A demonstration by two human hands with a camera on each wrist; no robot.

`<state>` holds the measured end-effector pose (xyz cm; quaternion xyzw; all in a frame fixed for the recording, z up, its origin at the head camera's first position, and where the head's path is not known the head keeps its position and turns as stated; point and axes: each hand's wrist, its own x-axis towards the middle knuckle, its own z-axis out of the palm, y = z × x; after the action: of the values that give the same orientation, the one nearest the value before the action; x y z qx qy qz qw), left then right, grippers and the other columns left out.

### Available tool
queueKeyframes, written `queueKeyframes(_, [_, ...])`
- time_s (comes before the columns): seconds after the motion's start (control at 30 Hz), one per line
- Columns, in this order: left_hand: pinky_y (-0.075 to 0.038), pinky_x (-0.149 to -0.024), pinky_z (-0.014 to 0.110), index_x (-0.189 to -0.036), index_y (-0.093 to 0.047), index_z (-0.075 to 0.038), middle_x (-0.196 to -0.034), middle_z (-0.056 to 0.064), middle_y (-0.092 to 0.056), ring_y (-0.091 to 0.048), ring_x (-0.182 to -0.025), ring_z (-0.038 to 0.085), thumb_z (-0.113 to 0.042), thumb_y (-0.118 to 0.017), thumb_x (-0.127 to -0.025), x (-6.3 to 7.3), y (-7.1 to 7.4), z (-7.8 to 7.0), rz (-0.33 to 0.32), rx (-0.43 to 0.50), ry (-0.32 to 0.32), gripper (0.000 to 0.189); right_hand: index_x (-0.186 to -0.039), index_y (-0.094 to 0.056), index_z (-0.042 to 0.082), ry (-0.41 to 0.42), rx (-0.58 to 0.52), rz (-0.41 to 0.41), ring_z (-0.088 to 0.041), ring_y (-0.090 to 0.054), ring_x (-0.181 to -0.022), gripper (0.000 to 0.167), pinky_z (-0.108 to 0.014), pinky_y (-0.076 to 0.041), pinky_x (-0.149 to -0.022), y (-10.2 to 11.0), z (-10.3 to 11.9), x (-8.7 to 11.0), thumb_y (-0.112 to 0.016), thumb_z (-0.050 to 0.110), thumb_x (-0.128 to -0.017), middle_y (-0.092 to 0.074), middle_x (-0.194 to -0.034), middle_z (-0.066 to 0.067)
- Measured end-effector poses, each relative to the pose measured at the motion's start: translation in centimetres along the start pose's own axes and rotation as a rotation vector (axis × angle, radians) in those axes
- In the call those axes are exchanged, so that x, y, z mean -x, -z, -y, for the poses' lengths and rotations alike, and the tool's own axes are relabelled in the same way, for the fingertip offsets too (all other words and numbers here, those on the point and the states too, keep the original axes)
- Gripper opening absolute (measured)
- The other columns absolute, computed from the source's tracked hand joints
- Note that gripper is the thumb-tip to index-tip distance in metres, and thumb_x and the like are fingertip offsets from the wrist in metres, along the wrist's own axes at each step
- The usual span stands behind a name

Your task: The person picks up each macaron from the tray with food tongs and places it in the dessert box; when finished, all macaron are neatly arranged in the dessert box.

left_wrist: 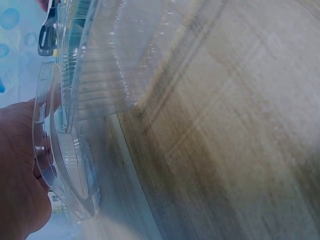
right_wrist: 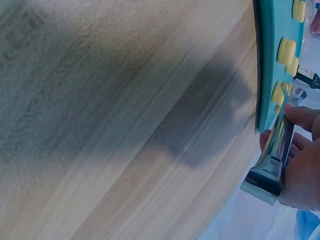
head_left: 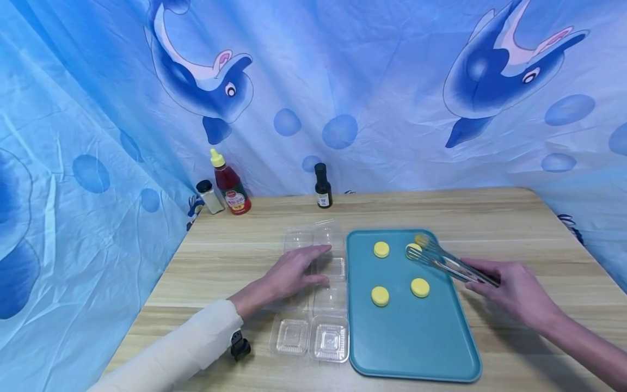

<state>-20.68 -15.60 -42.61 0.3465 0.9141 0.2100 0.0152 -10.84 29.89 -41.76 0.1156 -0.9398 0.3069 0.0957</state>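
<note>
My right hand (head_left: 514, 286) grips metal tongs (head_left: 455, 264), fingers on one side and thumb on the other. The tongs' tips reach over the top right of a blue-green tray (head_left: 406, 348), at a yellow macaron (head_left: 414, 248); whether they pinch it I cannot tell. Several other yellow macarons (head_left: 380, 296) lie on the tray, their layered sides showing in the right wrist view (right_wrist: 286, 52). My left hand (head_left: 294, 272) lies over the clear plastic containers (head_left: 330, 338) left of the tray, fingers stretched out. In the left wrist view, a container wall (left_wrist: 75, 170) partly covers that hand.
At the back left stand a red sauce bottle (head_left: 232, 188) with a yellow cap and a small black-lidded jar (head_left: 210, 197). A dark bottle (head_left: 323, 188) stands behind the containers. Bare wooden table (head_left: 220, 239) lies left of the containers. A blue dolphin curtain (head_left: 392, 71) hangs behind.
</note>
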Motion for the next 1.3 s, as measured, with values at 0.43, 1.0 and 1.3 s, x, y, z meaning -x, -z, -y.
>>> queueKeyframes(0.43, [-0.040,-0.122,0.045,-0.158,-0.050,-0.011,-0.158,0.007,-0.054,-0.052,-0.144,0.026,-0.039,-0.084,-0.092,-0.1,0.3,-0.2,0.024,-0.005,0.013,0.079,-0.138,-0.070,0.002,-0.001,0.035,0.039,-0.003,-0.033,-0.054,0.048,-0.025,-0.032,-0.042,0.0,0.0,0.0,-0.083,0.009,-0.092,-0.062,-0.076,0.001])
queueKeyframes(1.0, [-0.041,-0.121,0.044,-0.158,-0.051,-0.013,-0.155,0.006,-0.057,-0.054,-0.143,0.025,-0.039,-0.085,-0.091,-0.2,0.3,-0.2,0.023,0.008,0.039,0.080,-0.131,-0.075,0.003,0.114,0.068,-0.042,-0.001,-0.029,-0.054,0.043,-0.024,-0.030,-0.043,0.3,1.0,-1.1,-0.085,0.005,-0.089,-0.055,-0.071,0.010])
queueKeyframes(1.3, [-0.041,-0.121,0.045,-0.158,-0.050,-0.013,-0.157,0.006,-0.055,-0.053,-0.144,0.025,-0.040,-0.085,-0.090,-0.1,0.3,-0.2,0.026,0.003,0.040,0.081,-0.134,-0.073,0.004,0.100,0.004,0.026,-0.004,-0.032,-0.050,0.047,-0.026,-0.032,-0.041,0.1,5.0,-2.7,-0.085,0.007,-0.089,-0.073,-0.084,-0.005])
